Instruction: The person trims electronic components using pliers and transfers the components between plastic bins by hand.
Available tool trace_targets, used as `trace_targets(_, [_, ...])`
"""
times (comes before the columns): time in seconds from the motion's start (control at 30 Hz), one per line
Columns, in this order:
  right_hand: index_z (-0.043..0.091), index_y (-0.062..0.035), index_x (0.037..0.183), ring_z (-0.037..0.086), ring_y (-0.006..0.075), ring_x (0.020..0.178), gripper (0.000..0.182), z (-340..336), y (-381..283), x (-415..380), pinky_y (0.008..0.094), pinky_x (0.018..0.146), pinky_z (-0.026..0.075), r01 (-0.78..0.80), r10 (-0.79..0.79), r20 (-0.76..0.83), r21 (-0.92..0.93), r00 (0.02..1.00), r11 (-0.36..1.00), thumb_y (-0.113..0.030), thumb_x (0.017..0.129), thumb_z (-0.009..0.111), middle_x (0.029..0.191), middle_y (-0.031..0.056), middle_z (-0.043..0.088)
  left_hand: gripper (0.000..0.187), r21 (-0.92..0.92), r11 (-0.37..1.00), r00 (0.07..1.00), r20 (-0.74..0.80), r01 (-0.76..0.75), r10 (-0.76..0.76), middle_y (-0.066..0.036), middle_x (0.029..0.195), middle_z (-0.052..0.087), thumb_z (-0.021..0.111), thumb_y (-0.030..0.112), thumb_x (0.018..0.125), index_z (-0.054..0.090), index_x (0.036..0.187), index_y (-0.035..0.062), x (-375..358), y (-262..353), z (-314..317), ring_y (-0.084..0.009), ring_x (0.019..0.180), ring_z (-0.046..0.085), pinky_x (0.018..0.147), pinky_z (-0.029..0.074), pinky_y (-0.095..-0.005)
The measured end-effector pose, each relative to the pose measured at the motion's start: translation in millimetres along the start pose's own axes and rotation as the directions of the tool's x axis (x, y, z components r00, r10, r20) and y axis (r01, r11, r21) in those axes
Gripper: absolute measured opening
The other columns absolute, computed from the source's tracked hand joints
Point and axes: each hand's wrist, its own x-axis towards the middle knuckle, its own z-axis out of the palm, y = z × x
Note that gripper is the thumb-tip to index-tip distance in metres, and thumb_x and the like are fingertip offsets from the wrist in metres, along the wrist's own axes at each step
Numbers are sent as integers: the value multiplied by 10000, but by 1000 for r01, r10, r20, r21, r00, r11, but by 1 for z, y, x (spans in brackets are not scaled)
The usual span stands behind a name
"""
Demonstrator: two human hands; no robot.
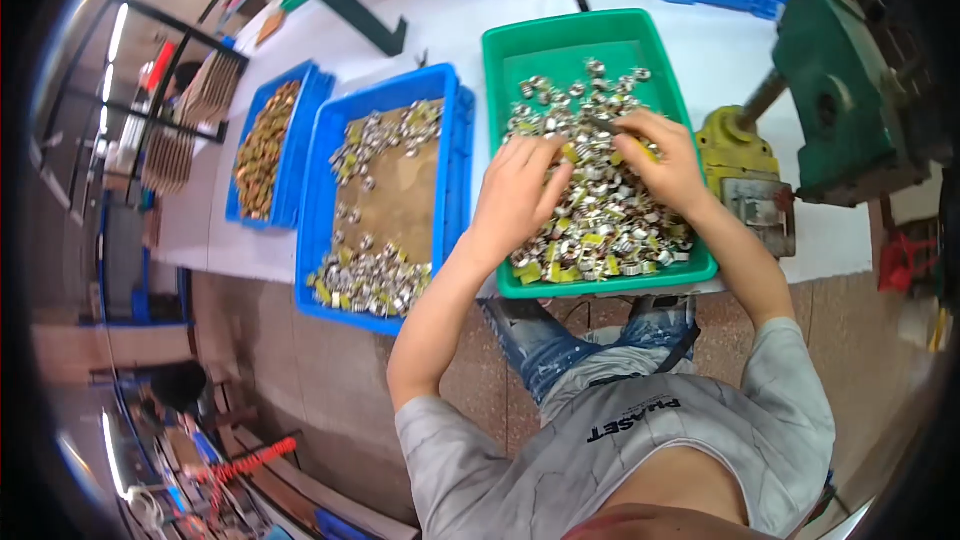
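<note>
Fingers of both hands are dug into a heap of small silvery metal parts with yellow bits among them, which fills the near half of a green tray on a white table. On the left hand the fingers lie close together and curled down onto the pile, fingertips touching the pieces; whether they pinch any single piece cannot be told. On the right hand the fingers are bent and slightly spread over the parts, and the thumb and forefinger seem to nip something small near the middle of the heap, though it is too small to make out. Both hands sit just beside each other over the tray's middle. Left of the green tray, touching it, stands a blue tray with similar parts scattered at its far and near ends. Farther left is another blue tray holding brownish-gold pieces. Right of the green tray stand a yellow fixture and a green machine.
</note>
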Motion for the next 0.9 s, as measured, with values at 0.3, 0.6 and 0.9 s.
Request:
trace_targets(0.3, [673, -5, 954, 573, 191, 710, 185, -1, 6, 1, 295, 657, 445, -13, 12, -20, -22, 1000, 1000, -169, 871, 648, 873, 62, 672, 468, 24, 819, 795, 225, 573, -563, -132, 1206, 598, 661, 185, 841, 555, 1261, 7, -97, -65, -118, -279, 1069, 577, 946, 454, -375])
trace_targets(0.6, [675, -40, 912, 609, 260, 720, 249, 10, 17, -7, 367, 682, 493, 128, -127, -31, 35, 991, 991, -281, 853, 670, 814, 92, 654, 678, 169, 802, 675, 458, 573, -579, -146, 1080, 602, 824, 139, 664, 570, 1290, 83, -181, -106, -113, -318, 949, 582, 865, 497, -401])
trace_targets(0.9, [666, -48, 716, 501, 260, 511, 144, 44, 51, 3, 376, 521, 442, 307, -302, -280, -26, 911, 951, -188, 748, 654, 605, 95, 601, 643, -526, 833, 601, 615, -171, 511, -166, 1143, 601, 833, 192, 661, 578, 1227, 26, 137, -54, 203, -297, 1041, 592, 923, 500, -403])
